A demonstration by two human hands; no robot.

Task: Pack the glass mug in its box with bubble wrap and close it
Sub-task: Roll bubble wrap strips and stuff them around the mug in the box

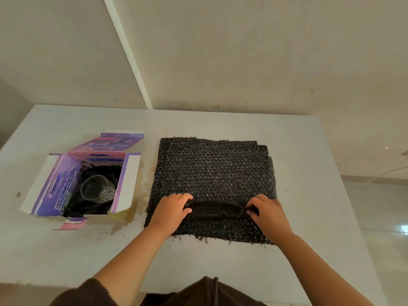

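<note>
A: Where is the glass mug [95, 189]?

B: Lying in the open purple box [64, 177] on the left of the white counter [220, 257], on something dark and crumpled. Whether that dark stuff is bubble wrap I cannot tell; it lies in shadow. The mug's handle is hard to make out as well.

A: And the box flaps?

B: All folded outward, white insides showing. The print on the sides is too blurred to read.

A: What about the hands?

B: Both are on the black bubble wrap [216, 173], which lies spread flat on the counter just right of the box. The left hand [171, 210] and the right hand [268, 212] each have their fingers curled over a raised fold [218, 209] in the sheet's near part, pinching it at either end. The fingertips are tucked behind the ridge, so how far they reach stays hidden.

A: Is it a single sheet?

B: The far edge shows stepped borders, as if layers overlap, but I cannot count them.

A: Anything else?

B: Brownish stains [141, 191] on the counter between box and wrap, and dark brown sleeves [88, 292] cut off by the bottom edge.
</note>
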